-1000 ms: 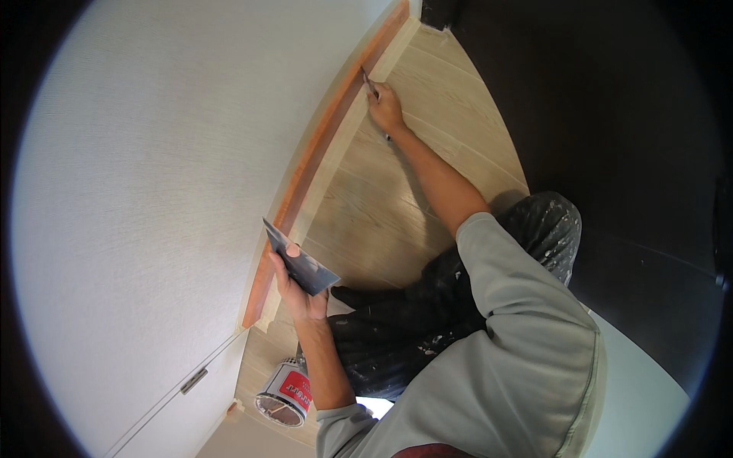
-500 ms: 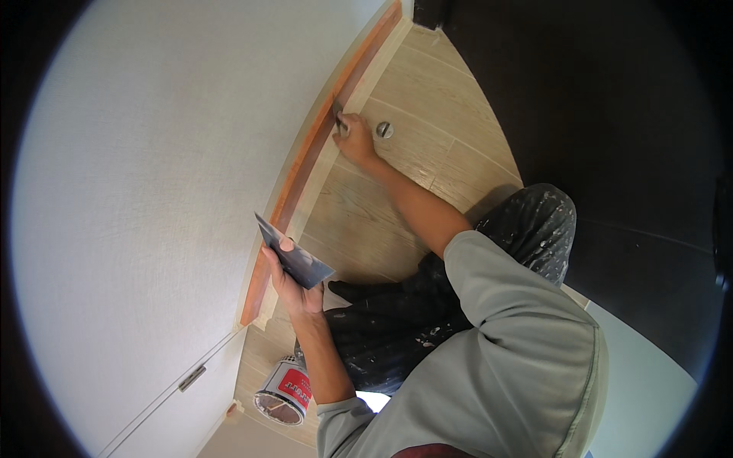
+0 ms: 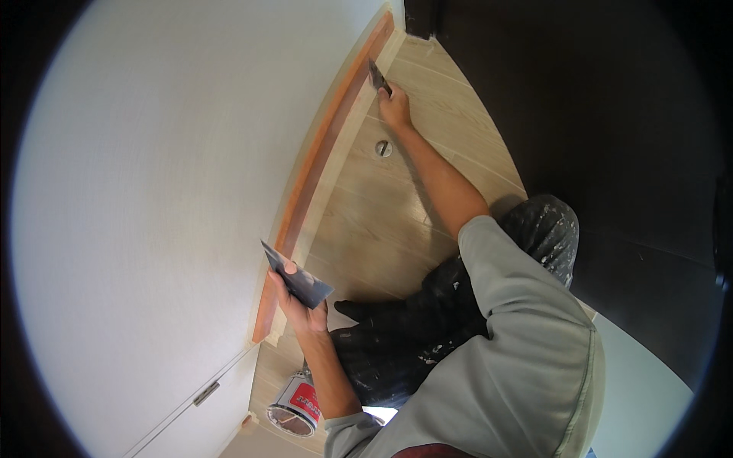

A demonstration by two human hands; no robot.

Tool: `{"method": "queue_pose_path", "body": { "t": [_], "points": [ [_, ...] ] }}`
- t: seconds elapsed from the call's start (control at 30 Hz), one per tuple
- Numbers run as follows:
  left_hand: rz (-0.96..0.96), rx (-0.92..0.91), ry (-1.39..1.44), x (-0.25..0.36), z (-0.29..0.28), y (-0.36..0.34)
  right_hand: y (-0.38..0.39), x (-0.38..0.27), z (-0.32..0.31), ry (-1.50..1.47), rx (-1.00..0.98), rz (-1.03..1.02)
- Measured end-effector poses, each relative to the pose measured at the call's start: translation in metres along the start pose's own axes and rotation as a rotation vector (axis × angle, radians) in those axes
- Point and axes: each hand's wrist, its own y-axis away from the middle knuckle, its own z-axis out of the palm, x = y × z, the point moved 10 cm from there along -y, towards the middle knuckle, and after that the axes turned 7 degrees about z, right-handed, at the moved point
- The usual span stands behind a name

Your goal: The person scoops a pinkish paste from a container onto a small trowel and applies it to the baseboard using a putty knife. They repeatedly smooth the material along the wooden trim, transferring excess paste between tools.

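Observation:
My left hand (image 3: 311, 319) is closed round the underside of a flat grey metal plate (image 3: 307, 290), held tilted near the wall's foot. A pinkish-beige dab, apparently putty, sits on the plate. Stretched out far ahead, my right hand (image 3: 395, 109) grips a putty knife (image 3: 377, 78) with a dark blade. Its blade tip lies at the reddish-brown baseboard (image 3: 309, 164), close to the strip's far end; whether it touches cannot be made out. Pale masking tape (image 3: 327, 183) runs along the floor beside the baseboard.
A white and red paint can (image 3: 294, 408) stands by my left forearm. A round metal floor fitting (image 3: 383, 149) is set in the wood-look floor (image 3: 366, 206). The white wall (image 3: 160, 191) rises at left, a dark panel (image 3: 603, 130) at right. My paint-spotted trousers (image 3: 412, 336) fill the middle.
My right hand with the putty knife has moved farther along the baseboard toward its far end, past the floor fitting. The left hand still holds the plate; the view has shifted slightly.

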Motion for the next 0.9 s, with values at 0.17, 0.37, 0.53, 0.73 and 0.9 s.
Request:
{"method": "queue_pose_path", "body": {
  "t": [0.17,0.37,0.53,0.73,0.9],
  "points": [
    [-0.01,-0.023,-0.003,-0.002,-0.004,-0.001,-0.043,-0.002,0.002,-0.021,-0.032,-0.033],
    [-0.035,-0.081,0.024,-0.004,-0.001,-0.002,-0.057,0.008,0.022,0.036,-0.173,-0.022],
    [-0.06,-0.226,0.054,-0.004,0.009,-0.001,-0.01,0.006,0.04,-0.005,-0.253,-0.006],
    [-0.079,-0.155,0.114,-0.006,0.015,0.001,0.06,0.008,0.067,0.042,-0.321,0.023],
    [-0.091,-0.179,0.161,-0.003,0.02,0.004,0.105,0.002,0.08,0.004,-0.344,0.072]
  ]
}}
